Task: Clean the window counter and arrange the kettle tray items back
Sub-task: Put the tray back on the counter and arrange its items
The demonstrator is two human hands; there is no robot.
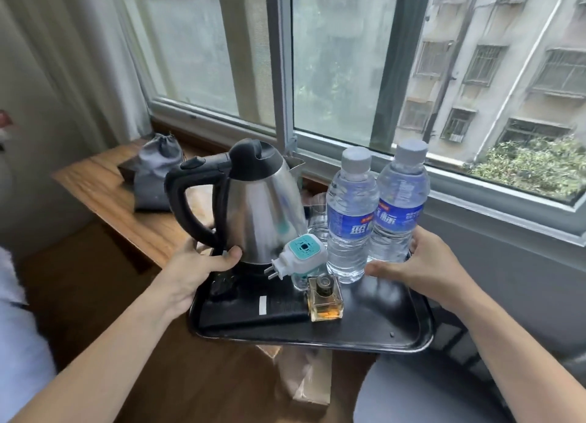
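Holding one black tray [377, 334] in the air, level, in front of the window and just off the near end of the wooden counter [104, 191].

Carried on tray, counted:
- one steel kettle [260, 207], black handle and lid, upright on its black base, left half of tray;
- two water bottles [350, 219] [398, 207], blue labels, white caps on, upright, side by side at right rear, touching or nearly so;
- one clear glass [318, 219], behind the bottles, mostly hidden;
- one white and teal plug-in device [299, 257], prongs pointing left, seated on a small vial;
- one square perfume bottle [326, 299], amber liquid low inside, near tray centre;
- one flat black box [250, 308] with a white strip, front left.

Grip:
- left hand [196, 270]: fingers curled round left tray edge, thumb on top beside kettle base;
- right hand [418, 264]: clasping right rear edge, thumb lying on tray surface, fingers beside the nearer bottle.

Elsewhere: one grey drawstring pouch [157, 172] on counter, against the curtain side; one brown paper bag [304, 381] on floor beneath tray.
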